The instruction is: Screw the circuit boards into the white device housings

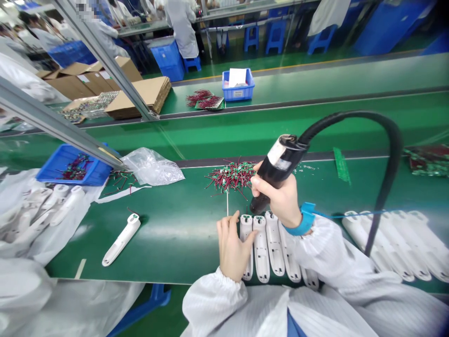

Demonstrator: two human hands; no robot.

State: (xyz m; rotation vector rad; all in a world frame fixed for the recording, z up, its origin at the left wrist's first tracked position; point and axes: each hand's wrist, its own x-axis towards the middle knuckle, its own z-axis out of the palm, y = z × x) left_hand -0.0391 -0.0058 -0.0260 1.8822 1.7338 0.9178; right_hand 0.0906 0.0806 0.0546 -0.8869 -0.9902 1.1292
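Your left hand (233, 255) is low, its back toward you, fingers reaching forward and thumb spread to the right, with your left forearm (215, 299) behind it. Your right hand (285, 199) is held higher, wrapped round in a closed grasp, thumb pointing left, though its far fingers are mostly hidden; your right forearm (331, 252) slants in from the lower right.

Across from you, blue plastic stools (275, 40) stand on glossy green floor (217, 64); a silvery metal post (104, 56) slants at your left.
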